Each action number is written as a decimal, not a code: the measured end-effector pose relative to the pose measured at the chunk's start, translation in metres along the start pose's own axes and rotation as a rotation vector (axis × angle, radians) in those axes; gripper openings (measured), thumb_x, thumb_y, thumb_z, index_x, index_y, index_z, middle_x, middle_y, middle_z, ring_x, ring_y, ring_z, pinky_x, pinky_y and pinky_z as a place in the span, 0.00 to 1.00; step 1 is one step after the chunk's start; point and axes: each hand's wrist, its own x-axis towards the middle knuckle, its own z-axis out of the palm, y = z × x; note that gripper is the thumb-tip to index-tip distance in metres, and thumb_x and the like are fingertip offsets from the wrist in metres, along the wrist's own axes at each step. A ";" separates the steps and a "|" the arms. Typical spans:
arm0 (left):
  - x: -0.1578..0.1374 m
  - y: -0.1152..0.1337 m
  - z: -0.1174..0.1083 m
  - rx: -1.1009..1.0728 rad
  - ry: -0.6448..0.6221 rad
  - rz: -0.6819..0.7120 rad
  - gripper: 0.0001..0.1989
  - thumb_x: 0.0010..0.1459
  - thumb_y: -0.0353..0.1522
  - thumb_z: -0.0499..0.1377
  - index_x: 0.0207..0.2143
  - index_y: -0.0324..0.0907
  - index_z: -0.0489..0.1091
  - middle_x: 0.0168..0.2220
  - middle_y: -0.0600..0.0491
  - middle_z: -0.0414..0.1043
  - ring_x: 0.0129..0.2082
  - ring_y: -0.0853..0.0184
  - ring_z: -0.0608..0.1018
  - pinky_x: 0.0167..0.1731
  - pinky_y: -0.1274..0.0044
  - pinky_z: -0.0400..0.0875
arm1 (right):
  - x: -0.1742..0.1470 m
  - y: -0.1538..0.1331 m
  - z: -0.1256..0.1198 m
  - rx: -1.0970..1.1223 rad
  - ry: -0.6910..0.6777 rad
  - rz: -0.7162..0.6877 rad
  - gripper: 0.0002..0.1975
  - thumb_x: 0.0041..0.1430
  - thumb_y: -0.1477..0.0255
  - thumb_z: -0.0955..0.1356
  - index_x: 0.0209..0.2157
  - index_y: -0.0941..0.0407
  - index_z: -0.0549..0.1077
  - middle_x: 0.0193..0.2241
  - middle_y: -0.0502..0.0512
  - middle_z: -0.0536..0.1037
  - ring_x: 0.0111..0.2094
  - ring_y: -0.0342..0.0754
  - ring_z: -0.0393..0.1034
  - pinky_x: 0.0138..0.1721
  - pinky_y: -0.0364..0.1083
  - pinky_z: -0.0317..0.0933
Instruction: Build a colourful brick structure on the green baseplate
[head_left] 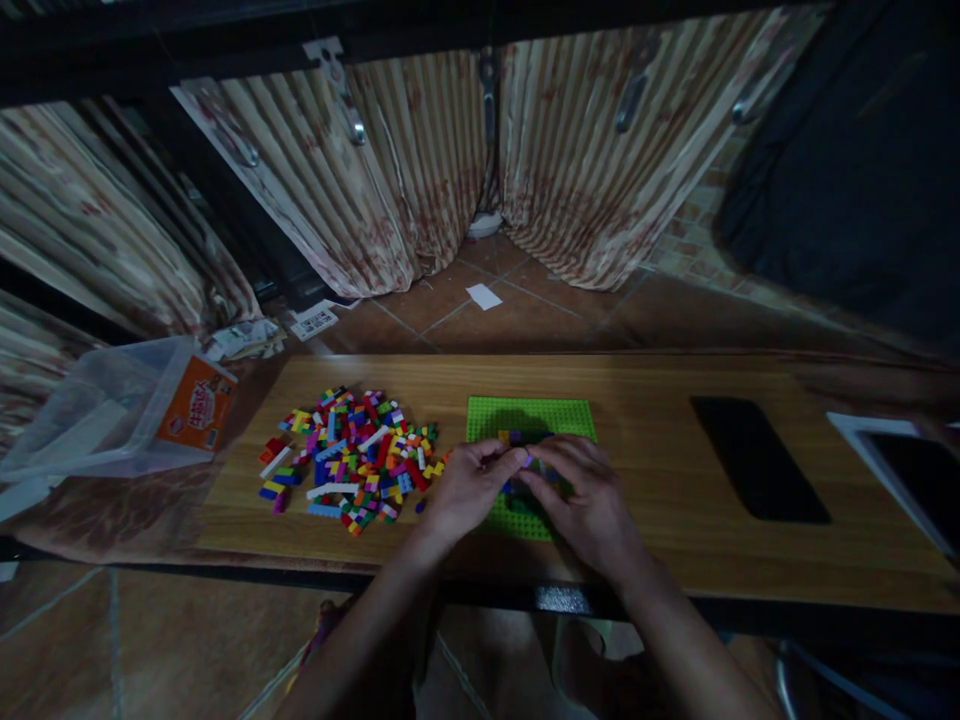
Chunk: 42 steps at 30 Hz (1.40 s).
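Brick, small and purple (528, 461), right there at the meeting fingertips of both hands! Fingers are drawn narrow around it, left hand (474, 488) from one side, right hand (592, 495) from the other; which one truly bears it, I cannot tell. Fitting or adjusting a brick looks like the step in hand, and the next move, I'd judge, calls for a steady pinch and studs squared up, with room for the fingers among the neighbours. Look at the pose: wrists low, forearms slanting inward from the near side, both thumbs toward the middle, knuckles arched over the work. Beneath the grip lies the green baseplate (540, 410), carrying darker bricks mostly hidden by the hands, with a yellow brick (504, 437) peeking out just beyond the left fingers. Out to the grip's left, a loose brick pile (341, 452); well off to its right, a flat black device (757, 460) on the wooden table (645, 400).
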 end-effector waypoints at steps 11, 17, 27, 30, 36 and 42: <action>0.007 -0.011 -0.015 0.326 0.195 0.093 0.13 0.60 0.38 0.55 0.28 0.39 0.73 0.23 0.58 0.71 0.24 0.72 0.70 0.27 0.81 0.63 | -0.003 0.028 0.006 -0.064 0.010 0.179 0.09 0.61 0.66 0.67 0.40 0.50 0.78 0.45 0.57 0.75 0.48 0.56 0.67 0.49 0.58 0.64; 0.010 -0.010 -0.016 0.407 0.281 0.055 0.11 0.58 0.33 0.56 0.39 0.40 0.76 0.33 0.54 0.77 0.27 0.70 0.73 0.30 0.79 0.67 | -0.001 0.029 0.020 -0.115 -0.018 0.137 0.08 0.60 0.67 0.68 0.39 0.49 0.79 0.49 0.57 0.72 0.52 0.58 0.63 0.51 0.61 0.63; 0.011 -0.012 -0.014 0.462 0.247 0.073 0.11 0.59 0.32 0.56 0.42 0.39 0.74 0.35 0.52 0.78 0.25 0.71 0.73 0.28 0.79 0.68 | -0.003 0.034 0.007 -0.149 -0.008 0.162 0.09 0.60 0.67 0.68 0.39 0.52 0.79 0.50 0.60 0.72 0.52 0.58 0.64 0.52 0.60 0.63; 0.009 -0.011 -0.013 0.506 0.258 0.106 0.10 0.59 0.31 0.56 0.42 0.40 0.74 0.36 0.52 0.77 0.27 0.70 0.74 0.31 0.78 0.70 | -0.004 0.037 0.004 -0.146 -0.002 0.193 0.08 0.58 0.68 0.69 0.38 0.53 0.79 0.50 0.60 0.72 0.51 0.58 0.64 0.52 0.59 0.63; 0.005 -0.008 -0.003 0.659 0.175 0.305 0.11 0.60 0.28 0.55 0.43 0.44 0.74 0.44 0.52 0.74 0.42 0.66 0.77 0.46 0.74 0.72 | -0.001 0.038 0.009 -0.122 -0.003 0.235 0.08 0.55 0.70 0.70 0.38 0.54 0.79 0.49 0.60 0.73 0.52 0.58 0.64 0.53 0.60 0.62; 0.004 -0.014 0.008 0.892 0.145 0.396 0.12 0.60 0.28 0.55 0.45 0.45 0.74 0.51 0.48 0.68 0.49 0.62 0.73 0.52 0.69 0.70 | -0.001 0.040 0.010 -0.099 0.020 0.288 0.10 0.54 0.72 0.68 0.38 0.53 0.78 0.49 0.60 0.73 0.53 0.58 0.64 0.55 0.60 0.60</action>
